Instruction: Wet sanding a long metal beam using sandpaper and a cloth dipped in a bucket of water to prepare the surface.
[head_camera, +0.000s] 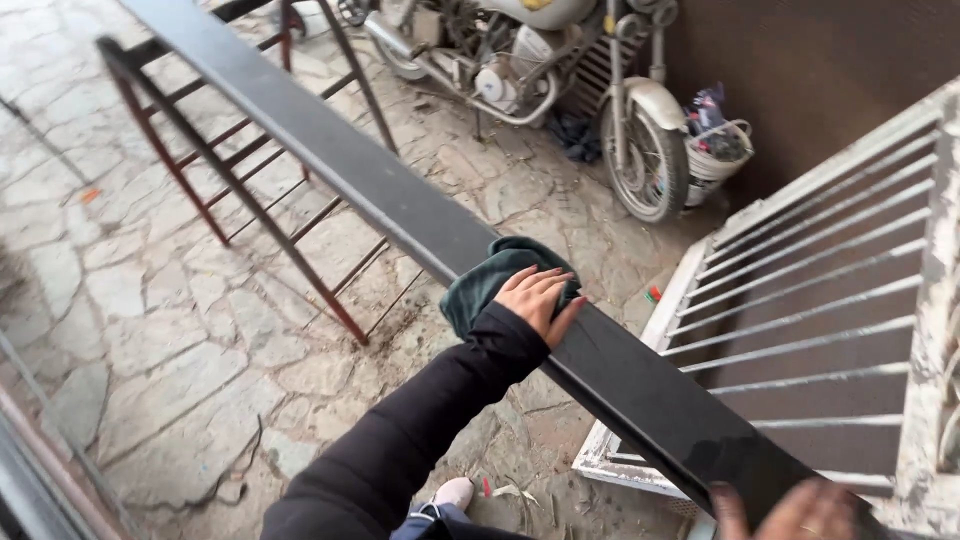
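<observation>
A crumpled dark green cloth (497, 275) lies on a long black metal rail (400, 205). The left hand (538, 300) presses flat on it, fingers spread. The right hand (800, 512), blurred, rests lower on the rail, grip unclear.

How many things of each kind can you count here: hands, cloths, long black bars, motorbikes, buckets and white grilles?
Hands: 2, left hand on the cloth, right hand at the bar's near end
Cloth: 1
Black bar: 1
Motorbike: 1
Bucket: 1
White grille: 1
Total: 7
</observation>
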